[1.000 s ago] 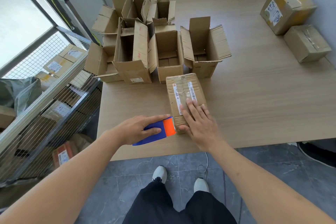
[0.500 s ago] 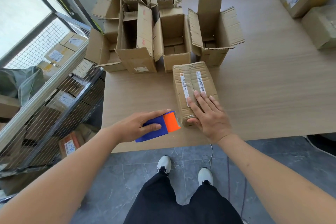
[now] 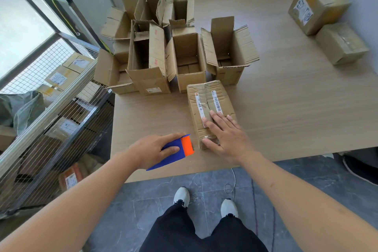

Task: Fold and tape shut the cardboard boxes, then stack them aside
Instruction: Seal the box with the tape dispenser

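A closed cardboard box [image 3: 206, 100] with two barcode labels lies near the table's front edge. My right hand [image 3: 227, 135] presses flat on its near end, fingers straight, thumb against the near face. My left hand [image 3: 153, 149] grips a blue and orange tape dispenser [image 3: 180, 149] just left of the box, a small gap between its orange end and the box corner. Several open boxes [image 3: 184, 55] with raised flaps stand in a cluster behind the closed box.
Two taped boxes [image 3: 327, 22] sit at the far right of the wooden table [image 3: 296, 108] by the wall. A wire-mesh rack [image 3: 51, 92] with parcels stands to the left. My feet and a thin cable lie on the grey floor below the table edge.
The tape dispenser in my left hand has drawn slightly away from the box's near corner. My right hand stays pressed on the box. The camera view has shifted.
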A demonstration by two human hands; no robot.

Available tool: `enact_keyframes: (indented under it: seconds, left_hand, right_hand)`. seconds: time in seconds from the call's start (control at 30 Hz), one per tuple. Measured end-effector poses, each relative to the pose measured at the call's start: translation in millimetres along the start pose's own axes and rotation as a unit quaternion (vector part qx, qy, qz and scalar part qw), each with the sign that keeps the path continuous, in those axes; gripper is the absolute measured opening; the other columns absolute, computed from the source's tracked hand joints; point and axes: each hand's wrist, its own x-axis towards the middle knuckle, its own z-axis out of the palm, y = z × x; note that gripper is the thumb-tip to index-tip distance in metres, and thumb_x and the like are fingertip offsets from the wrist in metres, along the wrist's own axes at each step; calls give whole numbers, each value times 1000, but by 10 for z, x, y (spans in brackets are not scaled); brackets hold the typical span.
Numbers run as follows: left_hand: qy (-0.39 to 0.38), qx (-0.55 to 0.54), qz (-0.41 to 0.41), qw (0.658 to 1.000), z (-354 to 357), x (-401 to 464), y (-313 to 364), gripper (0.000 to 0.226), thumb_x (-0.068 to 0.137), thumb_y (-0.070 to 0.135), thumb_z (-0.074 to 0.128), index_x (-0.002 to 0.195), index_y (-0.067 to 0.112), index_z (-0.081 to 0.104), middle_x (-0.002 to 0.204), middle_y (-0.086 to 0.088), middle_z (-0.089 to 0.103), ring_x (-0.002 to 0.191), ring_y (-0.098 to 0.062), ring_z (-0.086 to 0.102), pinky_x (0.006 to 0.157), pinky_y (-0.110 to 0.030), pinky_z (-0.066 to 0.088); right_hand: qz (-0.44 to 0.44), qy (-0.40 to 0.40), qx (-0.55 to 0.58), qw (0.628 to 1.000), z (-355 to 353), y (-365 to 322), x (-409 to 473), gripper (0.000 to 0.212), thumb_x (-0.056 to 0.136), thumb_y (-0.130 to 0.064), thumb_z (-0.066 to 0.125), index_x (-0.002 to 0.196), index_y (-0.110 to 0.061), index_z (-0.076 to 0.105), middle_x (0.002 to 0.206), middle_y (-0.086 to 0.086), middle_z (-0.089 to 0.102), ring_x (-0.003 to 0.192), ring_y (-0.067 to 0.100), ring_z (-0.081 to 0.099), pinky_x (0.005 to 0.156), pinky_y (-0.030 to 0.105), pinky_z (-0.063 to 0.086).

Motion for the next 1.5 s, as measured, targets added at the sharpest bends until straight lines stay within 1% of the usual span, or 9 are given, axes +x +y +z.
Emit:
enact_keyframes:
  seconds: [0.13, 0.23, 0.53, 0.67, 0.87, 1.13, 1.33, 1.43, 1.5]
  left_hand:
    - [-2, 20, -43, 999, 112, 178, 190, 49, 106, 57, 33, 153, 55, 20, 109, 1, 62, 91, -25, 55, 77, -37, 42]
    - [-20, 45, -78, 996, 173, 218, 81, 49, 107, 52, 32, 155, 48, 24, 127, -4, 63, 104, -29, 57, 84, -37, 44]
    - [72, -58, -74, 993, 109, 160, -69, 48, 106, 53, 37, 152, 54, 24, 108, 5, 64, 86, -17, 59, 70, -33, 43]
    - [110, -72, -51, 990, 33, 109, -60, 49, 106, 53, 37, 151, 57, 21, 105, 3, 66, 83, -17, 60, 72, -36, 49]
    - [165, -111, -34, 979, -62, -1, -76, 49, 107, 49, 39, 153, 55, 23, 101, 4, 67, 78, -12, 60, 64, -29, 43]
    - [217, -162, 19, 963, -267, -72, -142, 52, 104, 54, 45, 149, 65, 21, 113, 4, 63, 93, -14, 60, 80, -35, 51]
    - [197, -173, 39, 964, -395, -118, -155, 57, 101, 55, 50, 148, 67, 20, 117, 4, 59, 97, -16, 60, 84, -40, 55]
    - [195, -177, 41, 964, -412, -153, -158, 57, 100, 55, 50, 148, 67, 20, 116, 3, 60, 96, -17, 60, 83, -40, 55]
    - [194, -178, 41, 964, -420, -165, -151, 57, 100, 55, 50, 148, 67, 21, 116, 2, 60, 96, -18, 60, 85, -43, 56]
  right_hand:
    - [25, -22, 37, 999, -116, -94, 21, 78, 89, -77, 19, 160, -44, 18, 172, -6, 6, 158, 11, -1, 127, 34, -5]
    - [34, -34, 38, 998, -156, -110, 26, 79, 88, -80, 23, 158, -44, 20, 172, -6, 7, 158, 12, 0, 127, 35, -4]
    - [85, -5, -48, 995, -64, -382, 94, 80, 82, -71, 36, 146, -24, 49, 159, 15, 41, 150, 34, 33, 122, 56, 21]
    - [130, -36, -37, 990, -70, -590, 192, 83, 81, -59, 62, 150, -21, 35, 163, 18, 28, 155, 36, 16, 125, 56, 8]
    - [171, -27, -15, 985, -146, -735, 293, 71, 93, -50, 61, 151, -23, 28, 161, 14, 28, 156, 35, 13, 126, 56, 9]
    - [32, -80, -60, 994, -313, -510, 85, 69, 76, -21, 70, 135, -18, 35, 133, 5, 42, 139, 33, 38, 124, 50, 17]
    - [-117, -83, -110, 984, -514, 16, -112, 99, 64, 8, 75, 146, -32, 36, 139, 7, 39, 133, 29, 40, 116, 42, 36]
    - [-97, -62, -95, 989, -571, 86, -84, 66, 69, 8, 68, 117, -33, 47, 137, 1, 43, 132, 28, 45, 108, 41, 42]
    - [-29, -35, -46, 998, -605, -64, -33, 33, 77, -13, 63, 100, -30, 46, 124, -5, 47, 119, 27, 52, 93, 38, 45]
